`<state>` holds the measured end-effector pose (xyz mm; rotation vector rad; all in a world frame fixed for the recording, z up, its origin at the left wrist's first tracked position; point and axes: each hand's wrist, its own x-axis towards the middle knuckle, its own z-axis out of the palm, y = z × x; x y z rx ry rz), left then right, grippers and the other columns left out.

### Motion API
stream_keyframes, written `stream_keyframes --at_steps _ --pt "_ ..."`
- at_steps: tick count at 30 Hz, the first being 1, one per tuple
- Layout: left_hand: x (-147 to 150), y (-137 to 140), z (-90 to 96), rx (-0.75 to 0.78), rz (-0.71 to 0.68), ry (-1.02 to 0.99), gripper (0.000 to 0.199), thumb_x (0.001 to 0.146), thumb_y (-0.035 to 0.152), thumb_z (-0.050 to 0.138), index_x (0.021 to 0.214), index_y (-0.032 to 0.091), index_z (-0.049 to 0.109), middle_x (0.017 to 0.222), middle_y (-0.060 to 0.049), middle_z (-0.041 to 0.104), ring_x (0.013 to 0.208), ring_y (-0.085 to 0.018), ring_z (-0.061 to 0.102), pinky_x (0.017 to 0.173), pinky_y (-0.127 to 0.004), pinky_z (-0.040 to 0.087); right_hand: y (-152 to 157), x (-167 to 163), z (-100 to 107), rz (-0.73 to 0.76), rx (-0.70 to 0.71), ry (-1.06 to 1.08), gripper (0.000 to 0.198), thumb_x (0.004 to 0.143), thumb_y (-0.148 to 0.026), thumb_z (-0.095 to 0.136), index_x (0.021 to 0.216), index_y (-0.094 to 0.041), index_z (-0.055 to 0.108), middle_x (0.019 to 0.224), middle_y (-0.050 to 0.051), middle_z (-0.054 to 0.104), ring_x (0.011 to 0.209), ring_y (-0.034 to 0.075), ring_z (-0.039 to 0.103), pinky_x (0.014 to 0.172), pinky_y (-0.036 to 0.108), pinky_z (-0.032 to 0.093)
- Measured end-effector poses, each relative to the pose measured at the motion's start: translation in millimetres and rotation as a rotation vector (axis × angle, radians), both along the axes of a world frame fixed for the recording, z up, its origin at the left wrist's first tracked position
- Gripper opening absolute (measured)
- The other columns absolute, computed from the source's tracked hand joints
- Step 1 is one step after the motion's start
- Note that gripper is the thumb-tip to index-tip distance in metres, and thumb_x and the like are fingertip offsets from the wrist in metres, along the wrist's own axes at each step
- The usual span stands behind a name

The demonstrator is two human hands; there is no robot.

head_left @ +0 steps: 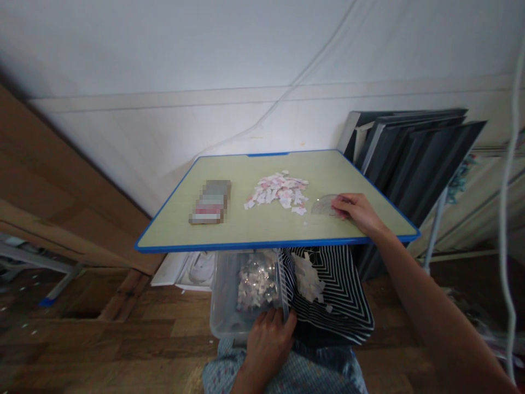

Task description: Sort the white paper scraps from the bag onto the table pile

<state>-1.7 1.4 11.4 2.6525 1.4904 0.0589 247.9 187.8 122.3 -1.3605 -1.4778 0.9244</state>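
Observation:
My right hand (348, 209) is at the right of the table, fingers closed on the edge of a clear, rounded plastic piece (322, 205) that lies almost flat; part of it is hidden under the fingers. Left of that, a loose heap of small white and pink paper scraps (281, 189) covers the table's middle. Below the table, my left hand (269, 336) is closed over the front rim of a translucent plastic bin (223, 295). Inside the bin are many small pale, shiny pieces (257, 282). What the left fingertips touch inside the bin is hidden.
The greenish table (229, 232) has a blue edge. A blurred-out block (211, 202) lies at its left. A black-and-white striped bag (340, 295) with pale scraps stands beside the bin. Dark panels (418, 142) lean at right; large brown cardboard (74, 180) stands at left.

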Motion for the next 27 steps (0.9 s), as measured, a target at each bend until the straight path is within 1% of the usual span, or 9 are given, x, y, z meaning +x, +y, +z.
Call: stream_keyframes --at_steps 4,10,15,19,24,27 --pt "0 0 0.7 -0.017 -0.003 0.007 0.042 0.074 0.016 0.058 0.114 0.021 0.047 0.089 -0.005 0.057 0.082 -0.022 0.053 0.069 -0.033 0.045 -8 -2 -2 0.113 0.018 -0.063 0.03 0.065 -0.041 0.061 0.051 -0.016 0.05 0.044 -0.003 0.045 0.042 0.007 0.039 0.043 0.021 0.029" --pt "0 0 1.3 -0.015 0.004 0.001 0.043 0.073 0.017 0.061 0.113 0.021 0.047 0.091 -0.006 0.057 0.082 -0.022 0.054 0.07 -0.034 0.046 -13 -11 2 0.261 0.018 -0.198 0.034 0.066 -0.046 0.06 0.054 -0.015 0.054 0.047 -0.003 0.046 0.045 0.008 0.041 0.046 0.021 0.031" --pt "0 -1 0.0 0.012 -0.007 -0.007 0.042 0.072 0.016 0.061 0.112 0.02 0.048 0.089 -0.005 0.057 0.081 -0.022 0.054 0.069 -0.033 0.046 -11 -14 0 0.166 0.086 -0.163 0.034 0.069 -0.048 0.056 0.061 -0.015 0.056 0.053 -0.001 0.051 0.046 0.007 0.041 0.046 0.021 0.033" --pt "0 -1 0.1 0.008 -0.004 -0.006 0.042 0.072 0.016 0.06 0.112 0.021 0.047 0.088 -0.005 0.057 0.081 -0.022 0.054 0.07 -0.033 0.045 -9 -13 -1 0.203 0.08 -0.227 0.035 0.07 -0.048 0.055 0.059 -0.015 0.055 0.05 -0.002 0.048 0.046 0.008 0.041 0.045 0.021 0.032" --pt "0 0 0.5 -0.009 -0.001 0.0 0.043 0.072 0.015 0.059 0.113 0.021 0.047 0.088 -0.005 0.057 0.081 -0.022 0.054 0.068 -0.032 0.045 -11 -16 1 0.217 0.107 -0.303 0.034 0.072 -0.046 0.053 0.057 -0.016 0.052 0.047 -0.003 0.044 0.046 0.008 0.039 0.045 0.021 0.03" --pt "-1 1 0.1 -0.012 -0.01 -0.003 0.041 0.073 0.015 0.057 0.113 0.02 0.047 0.088 -0.005 0.057 0.081 -0.022 0.053 0.068 -0.033 0.045 -12 -17 2 0.14 0.173 -0.341 0.031 0.072 -0.043 0.052 0.056 -0.016 0.052 0.048 -0.002 0.045 0.047 0.008 0.039 0.045 0.022 0.029"
